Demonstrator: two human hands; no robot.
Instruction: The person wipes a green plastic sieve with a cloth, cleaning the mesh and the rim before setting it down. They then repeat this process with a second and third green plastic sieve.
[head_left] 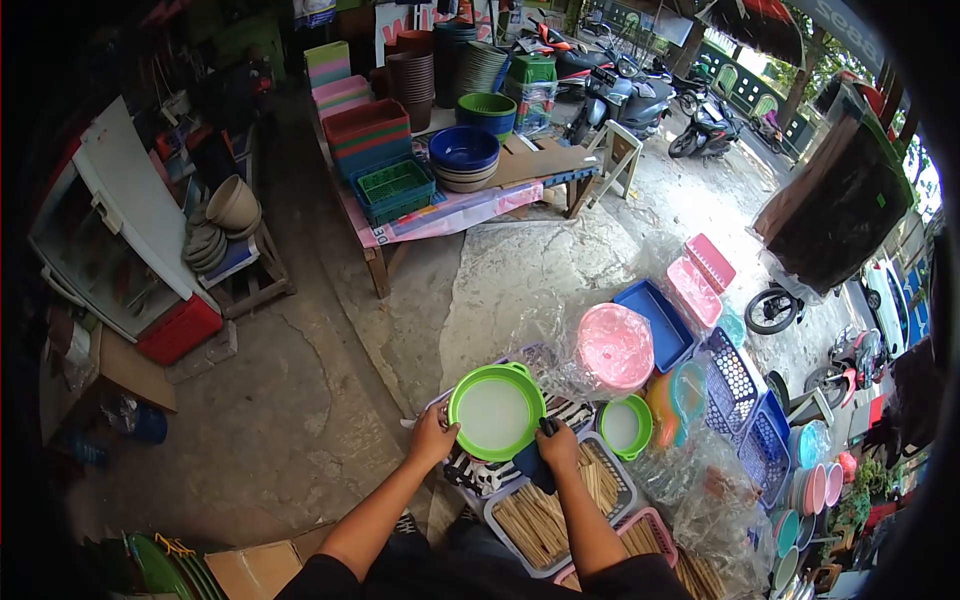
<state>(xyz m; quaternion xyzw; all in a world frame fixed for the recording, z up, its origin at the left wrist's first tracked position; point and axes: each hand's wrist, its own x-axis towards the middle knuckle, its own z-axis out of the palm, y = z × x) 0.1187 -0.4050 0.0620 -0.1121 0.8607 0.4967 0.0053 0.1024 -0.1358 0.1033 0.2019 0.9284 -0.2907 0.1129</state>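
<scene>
A round, lime-green sieve [497,412] with a pale mesh bottom is held up in front of me. My left hand [433,437] grips its left rim, thumb on the edge. At the sieve's lower right, my right hand [559,450] is closed on a dark cloth [535,467], which hangs below the fingers; a small black part sticks out above the thumb. Under the sieve lies black-and-white striped fabric [476,474]. A smaller green sieve [624,427] rests just right of my right hand. Wooden sticks [532,524] fill a grey basket [493,512] below.
A plastic-wrapped pink basin [614,347], a blue tray [655,322] and purple baskets [728,375] crowd the right side. Ahead stands a table [375,262] with stacked tubs and a blue basin [464,147]. A glass-front cabinet [120,220] leans at left. Motorbikes [620,100] are parked beyond.
</scene>
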